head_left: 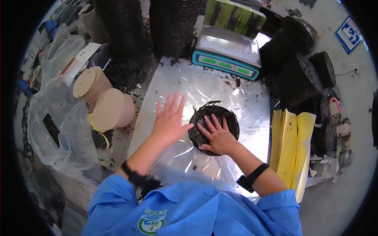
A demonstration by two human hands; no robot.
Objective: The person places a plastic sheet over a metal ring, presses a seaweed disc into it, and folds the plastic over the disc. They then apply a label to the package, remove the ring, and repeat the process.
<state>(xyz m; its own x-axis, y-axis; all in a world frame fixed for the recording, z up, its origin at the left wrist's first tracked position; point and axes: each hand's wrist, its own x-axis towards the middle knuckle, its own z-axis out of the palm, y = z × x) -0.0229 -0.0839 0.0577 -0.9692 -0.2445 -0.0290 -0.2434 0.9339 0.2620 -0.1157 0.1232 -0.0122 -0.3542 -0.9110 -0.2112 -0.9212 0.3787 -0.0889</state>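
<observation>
Touching a dark disc [198, 137], right hand [220, 138] splayed, left hand [169, 122] spread nearby, both hands empty

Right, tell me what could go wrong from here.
The loose strand at the far edge of the dark round mass could break off under handling. With the right hand laid on the mass, the wrinkled, shiny sheet beneath might shift. Dark crumbs lying close to the scale might get onto it.
</observation>
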